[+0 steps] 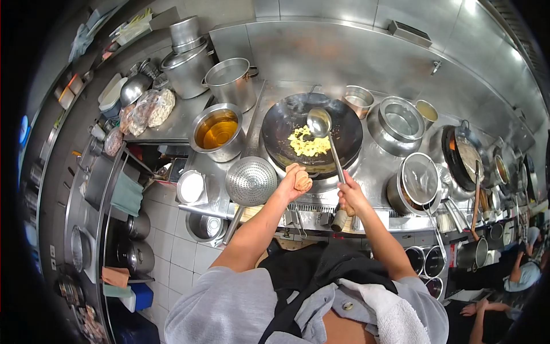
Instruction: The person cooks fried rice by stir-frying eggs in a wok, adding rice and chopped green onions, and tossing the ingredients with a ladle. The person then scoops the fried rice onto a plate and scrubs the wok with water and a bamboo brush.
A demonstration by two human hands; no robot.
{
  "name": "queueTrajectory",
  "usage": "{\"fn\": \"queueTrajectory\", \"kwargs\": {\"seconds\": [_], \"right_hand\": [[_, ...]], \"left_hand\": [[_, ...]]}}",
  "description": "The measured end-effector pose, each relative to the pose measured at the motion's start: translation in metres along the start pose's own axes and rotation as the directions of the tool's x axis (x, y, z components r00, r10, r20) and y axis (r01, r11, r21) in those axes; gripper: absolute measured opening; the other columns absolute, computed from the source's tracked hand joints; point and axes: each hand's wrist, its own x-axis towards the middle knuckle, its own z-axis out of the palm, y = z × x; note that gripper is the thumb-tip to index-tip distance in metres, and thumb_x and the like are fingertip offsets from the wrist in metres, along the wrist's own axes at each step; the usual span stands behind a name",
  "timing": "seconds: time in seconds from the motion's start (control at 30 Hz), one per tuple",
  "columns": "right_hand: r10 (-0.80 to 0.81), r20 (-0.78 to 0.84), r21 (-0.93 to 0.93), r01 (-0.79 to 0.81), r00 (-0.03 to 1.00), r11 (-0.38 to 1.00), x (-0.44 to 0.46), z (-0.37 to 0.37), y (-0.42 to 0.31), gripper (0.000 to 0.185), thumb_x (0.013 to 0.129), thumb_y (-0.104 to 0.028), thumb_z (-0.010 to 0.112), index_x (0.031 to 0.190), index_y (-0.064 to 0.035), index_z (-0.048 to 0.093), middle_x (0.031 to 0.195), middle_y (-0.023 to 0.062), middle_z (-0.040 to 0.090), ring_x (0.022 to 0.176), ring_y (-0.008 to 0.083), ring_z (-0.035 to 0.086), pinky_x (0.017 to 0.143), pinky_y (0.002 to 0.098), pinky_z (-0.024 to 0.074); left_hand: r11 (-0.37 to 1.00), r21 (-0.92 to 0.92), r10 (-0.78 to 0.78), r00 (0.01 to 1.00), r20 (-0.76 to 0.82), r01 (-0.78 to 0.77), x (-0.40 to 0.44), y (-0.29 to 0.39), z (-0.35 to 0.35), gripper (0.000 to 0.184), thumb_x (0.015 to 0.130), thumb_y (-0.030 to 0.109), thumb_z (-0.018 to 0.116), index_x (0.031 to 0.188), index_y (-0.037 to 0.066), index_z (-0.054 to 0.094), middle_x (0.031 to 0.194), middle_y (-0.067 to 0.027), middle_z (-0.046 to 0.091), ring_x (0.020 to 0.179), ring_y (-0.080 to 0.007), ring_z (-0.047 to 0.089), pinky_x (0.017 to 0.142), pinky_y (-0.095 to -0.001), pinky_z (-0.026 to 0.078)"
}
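A black wok [279,117] sits on the stove in the middle of the head view, with yellow scrambled egg [309,145] in its bottom. My left hand [290,182] is closed around a folded tan cloth [303,179] at the wok's near rim; whatever handle lies under the cloth is hidden. In my right hand [351,196] is the long handle of a metal ladle [319,121]. Its bowl is inside the wok, just above and beside the egg. The wooden end of the handle [340,220] sticks out below my fist.
A perforated strainer [251,180] lies left of the wok, near a pot of amber liquid [220,132]. On the right stand a lidded steel pot [395,123], a mesh strainer [420,179] over a pot, and another wok [450,150]. A co-worker's arms [478,315] show at lower right.
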Motion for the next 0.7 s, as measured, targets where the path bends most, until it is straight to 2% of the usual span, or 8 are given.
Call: {"fn": "queueTrajectory", "kwargs": {"seconds": [0.07, 0.1, 0.2, 0.3, 0.47, 0.57, 0.67, 0.7], "right_hand": [[-0.137, -0.083, -0.220, 0.115, 0.987, 0.969, -0.016, 0.006, -0.001, 0.067, 0.101, -0.012, 0.052, 0.158, -0.0286, 0.022, 0.067, 0.0010, 0.049, 0.047, 0.0108, 0.044, 0.039, 0.0281, 0.0381], [-0.091, -0.010, -0.158, 0.088, 0.996, 0.984, -0.028, 0.001, -0.006, 0.067, 0.100, -0.012, 0.052, 0.158, -0.0282, 0.022, 0.067, 0.0009, 0.049, 0.047, 0.0109, 0.044, 0.039, 0.0281, 0.0386], [0.051, 0.119, -0.046, -0.046, 0.992, 0.998, -0.044, -0.018, -0.025, 0.068, 0.099, -0.011, 0.054, 0.158, -0.0265, 0.023, 0.067, 0.0005, 0.048, 0.047, 0.0107, 0.045, 0.040, 0.0285, 0.0410], [-0.165, -0.020, -0.373, 0.145, 0.986, 0.916, -0.026, -0.031, -0.015, 0.067, 0.098, -0.014, 0.055, 0.158, -0.0182, 0.024, 0.067, 0.0012, 0.049, 0.047, 0.0096, 0.046, 0.040, 0.0266, 0.0403], [-0.373, -0.060, -0.421, 0.315, 0.926, 0.850, -0.013, -0.036, -0.022, 0.071, 0.097, -0.009, 0.053, 0.159, -0.0111, 0.019, 0.061, -0.0002, 0.047, 0.043, 0.0092, 0.045, 0.039, 0.0272, 0.0404], [-0.509, -0.041, -0.676, 0.351, 0.860, 0.648, 0.010, -0.053, 0.029, 0.072, 0.095, -0.007, 0.054, 0.159, -0.0099, 0.021, 0.062, 0.0003, 0.050, 0.044, 0.0086, 0.046, 0.040, 0.0276, 0.0395], [-0.125, -0.001, -0.551, 0.103, 0.992, 0.828, -0.045, -0.002, -0.025, 0.069, 0.096, -0.008, 0.054, 0.158, -0.0114, 0.024, 0.066, -0.0001, 0.048, 0.047, 0.0083, 0.045, 0.044, 0.0275, 0.0399], [-0.137, 0.045, -0.605, 0.136, 0.990, 0.785, -0.051, 0.007, -0.024, 0.068, 0.096, -0.009, 0.053, 0.158, -0.0115, 0.025, 0.066, 0.0007, 0.049, 0.047, 0.0089, 0.046, 0.043, 0.0269, 0.0398]], "left_hand": [[0.984, 0.032, -0.176, 0.966, 0.188, 0.173, 0.000, 0.001, -0.020, 0.022, 0.095, 0.034, 0.065, 0.092, 0.014, 0.056, 0.078, -0.0062, 0.063, 0.066, -0.0211, 0.064, 0.059, -0.0373, 0.057], [0.979, 0.060, -0.196, 0.833, 0.518, 0.193, 0.002, 0.002, -0.043, 0.034, 0.096, 0.042, 0.064, 0.102, 0.010, 0.058, 0.087, -0.0075, 0.065, 0.073, -0.0200, 0.066, 0.062, -0.0363, 0.058], [0.978, 0.181, -0.149, 0.956, 0.253, 0.105, -0.049, -0.009, -0.063, 0.043, 0.096, 0.048, 0.061, 0.110, 0.007, 0.060, 0.093, -0.0087, 0.066, 0.079, -0.0209, 0.067, 0.063, -0.0375, 0.058], [0.976, 0.183, -0.143, 0.982, 0.125, 0.118, -0.098, -0.027, -0.108, 0.057, 0.098, 0.055, 0.053, 0.124, 0.005, 0.057, 0.098, -0.0119, 0.067, 0.082, -0.0238, 0.068, 0.066, -0.0392, 0.059], [0.976, 0.171, -0.155, 0.983, 0.095, 0.137, -0.173, -0.046, -0.157, 0.067, 0.099, 0.063, 0.043, 0.130, 0.005, 0.054, 0.103, -0.0159, 0.068, 0.085, -0.0237, 0.069, 0.070, -0.0374, 0.059], [0.974, 0.173, -0.158, 0.986, 0.057, 0.146, -0.185, -0.042, -0.164, 0.064, 0.100, 0.062, 0.042, 0.130, 0.006, 0.051, 0.104, -0.0176, 0.068, 0.084, -0.0229, 0.069, 0.068, -0.0359, 0.059], [0.970, 0.161, -0.197, 0.978, 0.067, 0.185, -0.178, -0.030, -0.173, 0.063, 0.100, 0.059, 0.045, 0.133, 0.005, 0.049, 0.105, -0.0190, 0.067, 0.084, -0.0240, 0.069, 0.069, -0.0355, 0.060], [0.963, 0.182, -0.221, 0.970, 0.103, 0.200, -0.169, -0.025, -0.179, 0.061, 0.100, 0.056, 0.047, 0.133, 0.005, 0.048, 0.106, -0.0185, 0.067, 0.085, -0.0241, 0.069, 0.070, -0.0354, 0.060]]}}
